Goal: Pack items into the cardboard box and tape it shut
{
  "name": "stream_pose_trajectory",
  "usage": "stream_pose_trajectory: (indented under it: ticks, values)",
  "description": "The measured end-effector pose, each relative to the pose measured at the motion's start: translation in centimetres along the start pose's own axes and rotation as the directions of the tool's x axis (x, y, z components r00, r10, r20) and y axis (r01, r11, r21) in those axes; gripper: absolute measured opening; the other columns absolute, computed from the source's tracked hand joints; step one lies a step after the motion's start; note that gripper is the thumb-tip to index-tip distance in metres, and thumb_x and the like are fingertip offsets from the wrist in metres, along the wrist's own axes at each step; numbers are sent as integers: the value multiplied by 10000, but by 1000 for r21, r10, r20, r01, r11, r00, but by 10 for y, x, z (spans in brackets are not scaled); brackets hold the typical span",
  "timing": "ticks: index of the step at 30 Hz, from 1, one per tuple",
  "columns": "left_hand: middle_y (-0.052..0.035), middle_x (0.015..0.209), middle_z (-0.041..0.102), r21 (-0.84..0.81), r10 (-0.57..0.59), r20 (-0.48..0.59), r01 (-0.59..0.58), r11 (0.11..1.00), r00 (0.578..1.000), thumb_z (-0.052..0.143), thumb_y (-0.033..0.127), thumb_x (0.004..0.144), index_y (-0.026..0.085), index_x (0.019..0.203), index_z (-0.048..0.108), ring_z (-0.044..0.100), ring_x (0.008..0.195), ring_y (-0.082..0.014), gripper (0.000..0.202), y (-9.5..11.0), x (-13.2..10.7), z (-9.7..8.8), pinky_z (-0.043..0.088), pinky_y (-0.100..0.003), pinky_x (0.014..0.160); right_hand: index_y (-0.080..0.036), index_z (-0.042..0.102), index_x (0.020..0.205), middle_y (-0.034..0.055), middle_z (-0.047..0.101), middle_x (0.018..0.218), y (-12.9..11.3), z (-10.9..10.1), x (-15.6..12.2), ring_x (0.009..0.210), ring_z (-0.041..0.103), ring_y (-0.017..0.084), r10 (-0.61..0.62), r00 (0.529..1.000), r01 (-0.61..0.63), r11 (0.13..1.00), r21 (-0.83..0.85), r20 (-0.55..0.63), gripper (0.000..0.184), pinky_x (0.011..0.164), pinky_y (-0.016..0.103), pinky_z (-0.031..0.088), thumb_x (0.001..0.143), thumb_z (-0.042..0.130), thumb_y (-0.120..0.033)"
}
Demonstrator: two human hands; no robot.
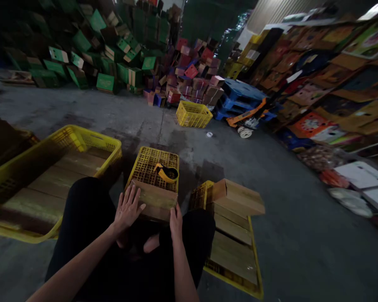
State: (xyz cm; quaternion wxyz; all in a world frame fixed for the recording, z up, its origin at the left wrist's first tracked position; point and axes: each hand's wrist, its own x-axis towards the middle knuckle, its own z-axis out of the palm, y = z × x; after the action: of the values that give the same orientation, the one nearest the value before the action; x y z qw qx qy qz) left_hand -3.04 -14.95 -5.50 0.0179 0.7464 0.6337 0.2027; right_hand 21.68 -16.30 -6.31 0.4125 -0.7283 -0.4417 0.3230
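Note:
A brown cardboard box (157, 202) lies in front of my knees, at the near end of an upturned yellow plastic crate (145, 161). My left hand (127, 209) rests on the box's left part with its fingers spread. At the box's right end, my right hand (175, 221) grips the edge, its thumb on the near side. A yellow and black tape dispenser (167, 173) sits on the crate just beyond the box.
On my left stands a large yellow crate (113, 144) with cardboard boxes (55, 181) inside. Another yellow crate (258, 268) with boxes (233, 253) is on my right, one box (237, 196) tilted on top. Farther off are a yellow crate (193, 115), blue pallets (242, 92) and a pallet jack (247, 115).

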Motion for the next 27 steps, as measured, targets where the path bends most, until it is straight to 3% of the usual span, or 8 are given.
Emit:
stream_pose_trajectory:
  ticks: [4,11,16,20,27]
  values:
    - [-176,1665,220,11,1,5,-1,1000,1000,393,540,1018,137,1598,310,182,1547,-365,711,-1,1,1,211,-623,1208,-83,595,1412,158,580,1446,3,0,2,1365,536,282,-11,1000,10,999,-32,-5,715,1141,388,412,928,421,-580]
    - [-162,1667,229,-30,20,28,-19,999,999,456,567,992,151,1592,329,215,1542,-348,741,-9,2,-2,340,-546,1172,-55,604,1394,186,584,1430,3,0,-2,1362,541,299,-76,997,74,995,-66,-33,767,1154,433,408,964,338,-631]
    - [-157,1674,200,-11,18,6,-18,1000,1000,433,558,1001,149,1600,309,193,1548,-342,736,-8,1,-1,336,-543,1174,-59,489,1490,196,578,1437,0,9,-12,1303,600,281,-262,960,230,939,-255,-97,723,1078,407,490,1036,254,-571]
    - [-161,1672,205,-8,10,-10,-11,1000,1000,418,552,1007,152,1602,305,201,1546,-345,726,-5,0,-2,319,-552,1183,-12,478,1482,234,529,1472,-3,10,-22,1346,557,304,-371,926,313,855,-413,-66,735,1102,440,474,1053,240,-559]
    - [-167,1673,193,15,34,-2,-34,999,999,403,546,1017,128,1604,291,196,1545,-357,729,-5,-2,-5,310,-569,1185,-37,505,1470,229,557,1449,-2,-3,-45,1329,574,306,-302,953,279,871,-404,9,734,1095,440,480,1046,261,-585]
